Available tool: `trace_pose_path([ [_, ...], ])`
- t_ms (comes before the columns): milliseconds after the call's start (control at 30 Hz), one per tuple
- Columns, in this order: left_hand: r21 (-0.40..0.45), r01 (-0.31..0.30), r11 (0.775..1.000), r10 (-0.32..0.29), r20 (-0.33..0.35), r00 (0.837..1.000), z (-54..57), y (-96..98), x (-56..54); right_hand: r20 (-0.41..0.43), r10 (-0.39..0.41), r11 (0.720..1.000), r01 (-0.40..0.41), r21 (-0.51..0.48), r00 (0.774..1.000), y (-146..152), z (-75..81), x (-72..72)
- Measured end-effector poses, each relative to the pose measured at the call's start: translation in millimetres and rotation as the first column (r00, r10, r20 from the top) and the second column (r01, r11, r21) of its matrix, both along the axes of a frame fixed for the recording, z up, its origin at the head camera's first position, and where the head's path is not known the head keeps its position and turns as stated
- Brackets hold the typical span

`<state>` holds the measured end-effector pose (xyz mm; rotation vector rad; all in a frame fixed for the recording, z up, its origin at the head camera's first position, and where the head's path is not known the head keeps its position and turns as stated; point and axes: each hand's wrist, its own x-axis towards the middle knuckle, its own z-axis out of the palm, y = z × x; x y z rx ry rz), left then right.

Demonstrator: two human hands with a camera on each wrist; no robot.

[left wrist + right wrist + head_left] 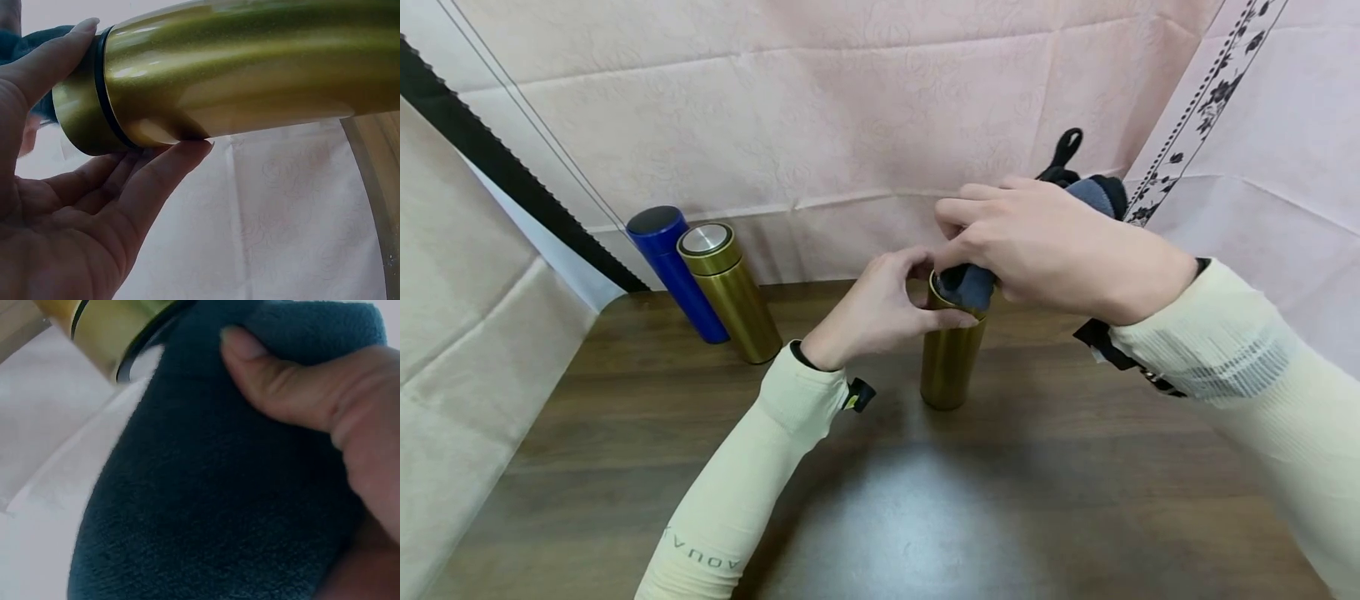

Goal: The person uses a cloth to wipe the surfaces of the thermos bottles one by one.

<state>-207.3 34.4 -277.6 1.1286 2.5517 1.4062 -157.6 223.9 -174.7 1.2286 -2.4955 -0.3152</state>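
Observation:
A gold flask (951, 367) stands upright on the table. My left hand (887, 304) holds it round the top, thumb across the near side and fingers behind. In the left wrist view a dark ring runs round the flask (250, 69) just below its top band. A dark blue-grey plush cloth (206, 475) is pinched in my right hand (1052, 246), the thumb pressing on its surface. One part of the cloth (968, 287) lies at the flask's top and hides most of it. The remainder, with a black loop (1066, 148), sticks out behind the right hand.
A second gold flask (737, 300) with a silver-topped lid stands to the left, close beside a blue flask (681, 279) with a dark top. The brown wooden table (1037, 500) ends at a pale pink cloth backdrop (820, 125) behind and at the sides.

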Motion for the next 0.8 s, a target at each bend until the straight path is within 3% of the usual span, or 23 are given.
trace_pose_path([
  [267,0.022,0.007,1.0,-0.007,0.011,1.0,-1.0,0.4,-1.0,-0.015,-0.067,0.996,0.066,-0.058,0.998,-2.9,-5.0,-11.2],
  [467,0.076,0.021,0.997,-0.027,0.079,0.996,-2.4,2.3,-0.7,-0.006,-0.128,0.991,0.128,-0.037,0.992,9.3,-2.6,-10.7],
  [800,0.066,0.005,0.998,-0.009,0.072,0.997,-3.3,1.1,-0.2,-0.031,-0.052,0.999,0.052,0.0,0.998,8.3,-3.2,7.5],
])
